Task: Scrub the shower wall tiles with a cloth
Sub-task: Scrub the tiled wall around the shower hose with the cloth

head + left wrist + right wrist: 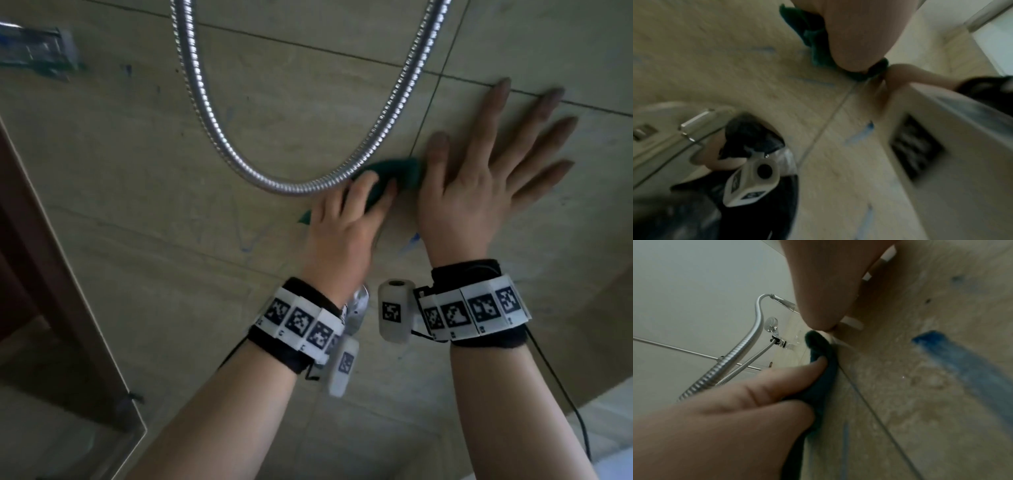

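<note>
My left hand (370, 195) grips a dark green cloth (404, 171) and presses it on the beige wall tiles (137, 154), just below the loop of the shower hose. In the right wrist view its fingers (797, 373) curl over the cloth (822, 369) beside a grout line. The left wrist view shows the cloth (813, 37) bunched under the palm. To the cloth's right, my right hand (496, 147) lies flat on the tiles with its fingers spread, holding nothing. Blue marks (412, 240) streak the tiles below the hands, and one broad blue streak (962, 361) shows close up.
A metal shower hose (219, 137) hangs in a loop across the wall above the left hand. The shower head (770, 323) sits in its holder further up. A glass shelf (37, 48) is at the upper left. A brown door frame (41, 257) borders the left side.
</note>
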